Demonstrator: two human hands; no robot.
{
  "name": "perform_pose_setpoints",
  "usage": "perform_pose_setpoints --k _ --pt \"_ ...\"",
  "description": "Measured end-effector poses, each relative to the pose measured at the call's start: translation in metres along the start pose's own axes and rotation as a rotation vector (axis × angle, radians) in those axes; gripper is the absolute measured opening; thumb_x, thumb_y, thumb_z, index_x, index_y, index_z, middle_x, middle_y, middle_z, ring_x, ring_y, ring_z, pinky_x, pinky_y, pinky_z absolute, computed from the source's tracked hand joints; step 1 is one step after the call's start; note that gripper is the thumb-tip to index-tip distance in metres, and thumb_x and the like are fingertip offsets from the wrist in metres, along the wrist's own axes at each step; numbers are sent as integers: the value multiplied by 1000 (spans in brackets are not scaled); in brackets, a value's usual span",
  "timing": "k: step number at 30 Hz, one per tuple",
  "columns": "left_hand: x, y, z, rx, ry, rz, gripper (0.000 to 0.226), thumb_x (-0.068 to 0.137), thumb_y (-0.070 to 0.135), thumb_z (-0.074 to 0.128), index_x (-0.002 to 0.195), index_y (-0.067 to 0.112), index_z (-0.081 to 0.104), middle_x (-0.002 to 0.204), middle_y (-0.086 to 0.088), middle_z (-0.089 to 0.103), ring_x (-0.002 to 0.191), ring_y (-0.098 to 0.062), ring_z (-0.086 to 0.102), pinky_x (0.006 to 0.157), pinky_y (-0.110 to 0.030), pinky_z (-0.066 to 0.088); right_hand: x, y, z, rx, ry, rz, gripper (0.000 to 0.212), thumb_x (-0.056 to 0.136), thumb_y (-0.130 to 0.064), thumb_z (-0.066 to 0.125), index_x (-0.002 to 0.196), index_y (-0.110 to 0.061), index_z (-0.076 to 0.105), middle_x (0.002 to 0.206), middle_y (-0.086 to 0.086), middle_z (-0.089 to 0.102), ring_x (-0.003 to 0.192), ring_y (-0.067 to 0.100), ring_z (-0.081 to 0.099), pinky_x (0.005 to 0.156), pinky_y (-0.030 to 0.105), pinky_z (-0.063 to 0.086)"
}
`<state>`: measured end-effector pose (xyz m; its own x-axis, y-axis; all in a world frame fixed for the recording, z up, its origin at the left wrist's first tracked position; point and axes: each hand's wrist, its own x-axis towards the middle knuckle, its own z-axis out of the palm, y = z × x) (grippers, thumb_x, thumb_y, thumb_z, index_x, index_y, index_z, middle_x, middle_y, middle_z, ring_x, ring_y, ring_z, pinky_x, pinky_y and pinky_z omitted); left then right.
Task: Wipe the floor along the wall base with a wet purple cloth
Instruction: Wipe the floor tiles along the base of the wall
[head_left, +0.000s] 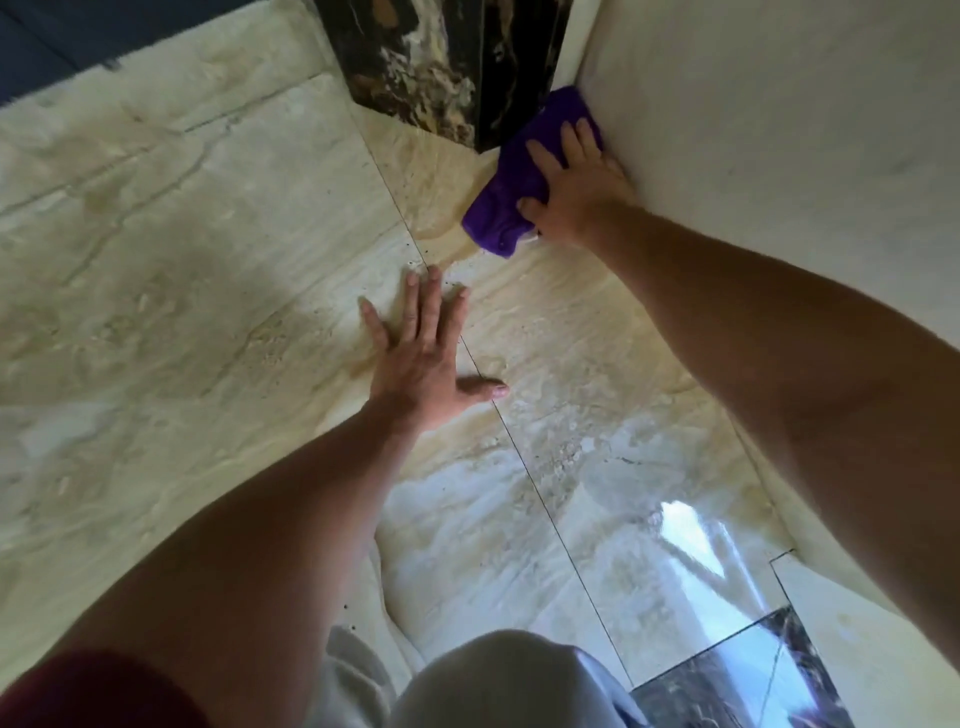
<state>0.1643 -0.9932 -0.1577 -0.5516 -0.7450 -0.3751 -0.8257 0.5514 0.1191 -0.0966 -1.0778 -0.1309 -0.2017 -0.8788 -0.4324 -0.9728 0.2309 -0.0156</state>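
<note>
A crumpled purple cloth (511, 176) lies on the beige marble floor (182, 260), pushed into the corner where the white wall (753, 104) meets a dark marble column (431, 67). My right hand (576, 182) presses flat on the cloth, fingers spread over it and thumb hooked around its near edge, right at the wall base. My left hand (423, 348) rests flat on the floor, fingers apart, holding nothing, a short way nearer to me than the cloth.
The floor near me shines wet and reflects light (691, 525). Small dark specks of dirt (431, 265) lie along the tile joint near my left fingertips. My knee in light trousers (509, 680) is at the bottom. A dark tile inset (737, 680) sits lower right.
</note>
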Motion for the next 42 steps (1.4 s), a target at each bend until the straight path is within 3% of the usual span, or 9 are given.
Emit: perform_pose_setpoints --k 8,12,15,19,22,27,33,37,42 --pt "-2 -3 -8 -46 -81 -20 138 57 101 34 159 19 -13 164 -8 -30 151 -28 -29 111 -77 -4 -96 13 45 52 32 42 75 96 -49 46 159 -26 13 167 19 1 154 37 -2 122 51 11" --pt "-5 -5 -15 -103 -98 -35 142 56 96 50 159 20 -10 164 -11 -31 151 -30 -29 112 -77 -4 -136 25 55 41 -9 82 78 93 -52 43 159 -26 12 167 19 3 154 35 0 122 51 12" --pt "-9 -11 -15 -137 -96 -108 143 55 98 49 159 21 -14 161 -12 -37 149 -31 -33 110 -80 -6 -100 18 40 50 23 73 82 88 -58 36 160 -28 9 167 17 2 155 33 0 122 51 12" --pt "-4 -16 -13 -117 -123 -103 146 52 101 39 157 17 -19 160 -14 -38 148 -32 -35 107 -82 -3 -10 -2 3 47 -7 46 83 91 -57 44 159 -27 9 168 16 1 154 33 -3 123 50 14" --pt "-11 -26 0 -61 28 -57 137 58 104 25 160 17 -8 165 -14 -25 153 -32 -23 112 -78 0 7 -16 1 113 51 93 81 90 -53 49 158 -23 17 167 17 6 154 33 0 121 50 14" --pt "-20 -35 14 -10 189 2 125 71 99 25 161 14 7 169 -15 -5 156 -32 -4 118 -68 8 -26 -16 25 146 143 32 74 91 -45 48 157 -25 22 166 18 8 154 34 0 124 51 9" --pt "-34 -41 13 -23 168 -22 108 81 91 21 161 19 13 169 -15 -4 156 -34 -7 120 -67 4 -52 -88 22 23 3 -93 71 98 -42 42 160 -27 9 167 15 -3 154 35 -8 124 50 7" --pt "-45 -43 16 -80 191 -135 99 83 87 28 161 29 11 168 -17 -8 155 -37 -11 118 -69 3 -5 -135 -3 -20 2 -200 71 97 -40 44 159 -33 9 168 10 -2 154 32 -8 124 48 8" --pt "-46 -46 25 -64 260 -133 99 82 89 31 160 32 14 169 -16 2 156 -37 1 118 -68 8 60 -180 -34 -115 -66 -344 77 95 -34 49 159 -35 5 169 7 -5 154 28 -10 124 51 6"
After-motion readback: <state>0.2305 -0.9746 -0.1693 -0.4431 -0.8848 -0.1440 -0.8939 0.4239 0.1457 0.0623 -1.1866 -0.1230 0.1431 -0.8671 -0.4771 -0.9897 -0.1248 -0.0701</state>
